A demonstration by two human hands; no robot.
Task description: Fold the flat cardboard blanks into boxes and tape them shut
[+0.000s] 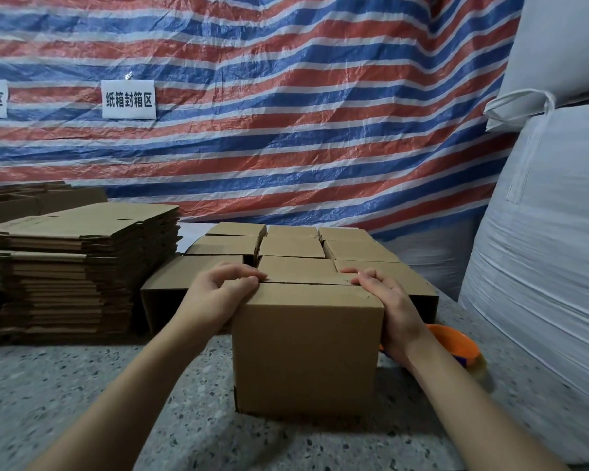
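Note:
A folded brown cardboard box (305, 351) stands upright on the speckled stone table (116, 402), its top flaps laid flat with a seam across the top. My left hand (220, 294) presses on the box's upper left edge, fingers curled over the flap seam. On the upper right edge lies my right hand (390, 307), fingertips on the seam, palm down the side. An orange tape dispenser (456, 345) lies just right of the box, partly hidden behind my right wrist. A tall stack of flat cardboard blanks (82, 266) sits at the left.
Several folded boxes (293, 248) stand in rows right behind the one I hold. One empty box (170, 290) lies on its side to the left. Big white sacks (541, 266) crowd the right. A striped tarp (286, 113) hangs behind.

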